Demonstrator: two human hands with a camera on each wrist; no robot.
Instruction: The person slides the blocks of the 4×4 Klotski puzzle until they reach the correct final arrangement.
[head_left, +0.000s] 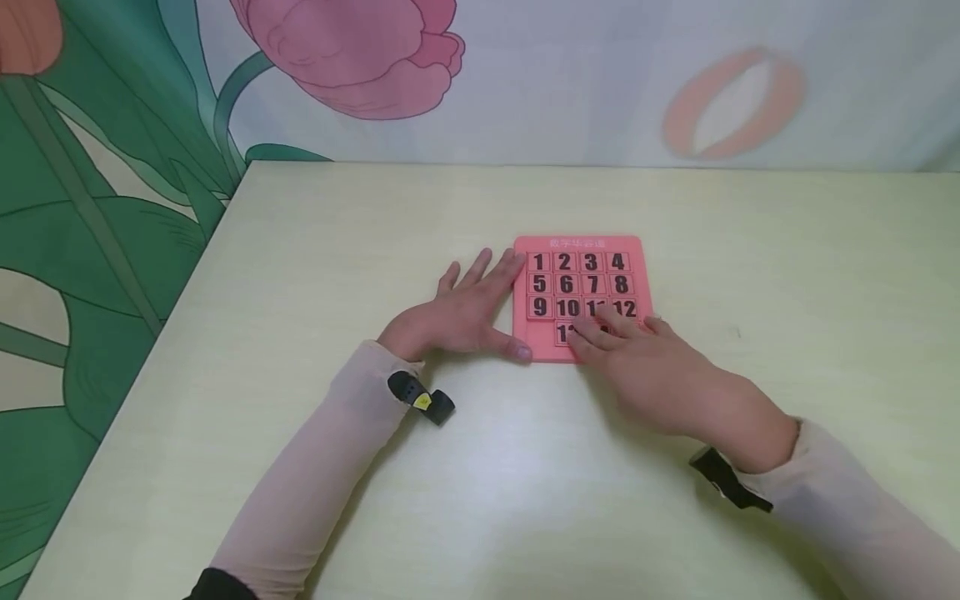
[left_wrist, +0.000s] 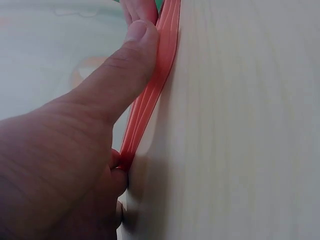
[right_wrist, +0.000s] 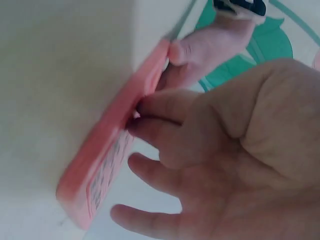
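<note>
A pink number slide puzzle (head_left: 632,243) lies flat on the table, its tiles running in order from 1 to 12 in the upper three rows. In the bottom row the left slot shows bare, and a tile (head_left: 562,334) beside it is partly covered. My left hand (head_left: 467,321) is spread along the puzzle's left side, its index fingertip at the edge and its thumb at the lower left corner. Fingertips of my right hand (head_left: 652,371) touch the bottom row and hide most of its tiles. In the right wrist view the puzzle (right_wrist: 107,135) appears edge-on under those fingertips.
The pale wooden table (head_left: 450,517) extends all around the puzzle. Behind it hangs a cloth (head_left: 570,92) printed with flowers and leaves. Each wrist carries a dark strap, one on the left sleeve (head_left: 337,442) and one on the right.
</note>
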